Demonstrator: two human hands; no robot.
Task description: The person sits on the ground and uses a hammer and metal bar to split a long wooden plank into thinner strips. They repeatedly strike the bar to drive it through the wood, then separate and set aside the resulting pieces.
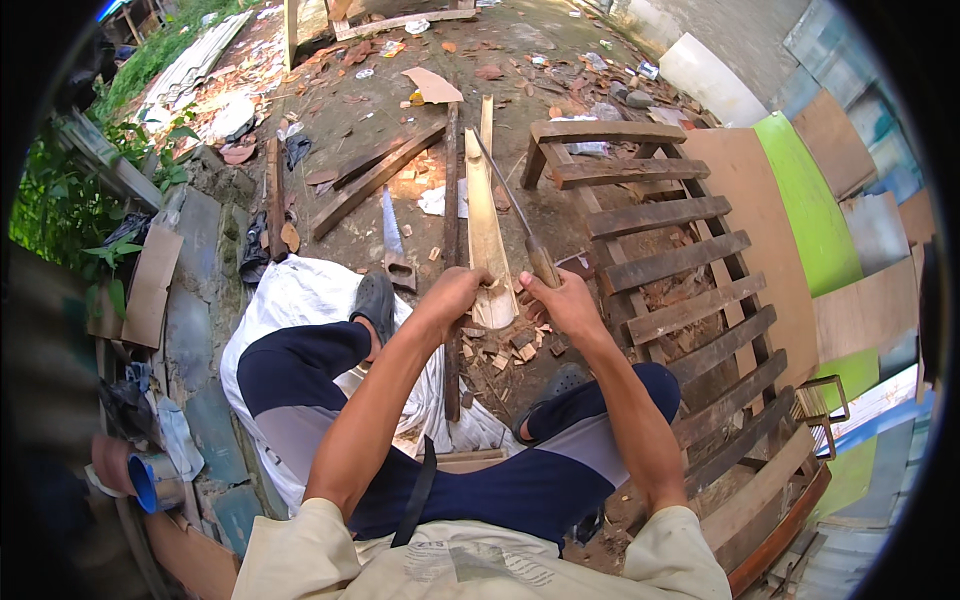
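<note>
Head view, littered earth ground [345,115], split bamboo [485,225], slatted wooden frame [678,261]

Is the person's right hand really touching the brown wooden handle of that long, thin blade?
Touching. The head view shows the right hand gripping the brown wooden handle near its lower end.

The bamboo piece [486,225] lies between the handsaw [392,238], left, and the slatted frame [678,270], right, wood chips [524,350] beside its near end
</note>
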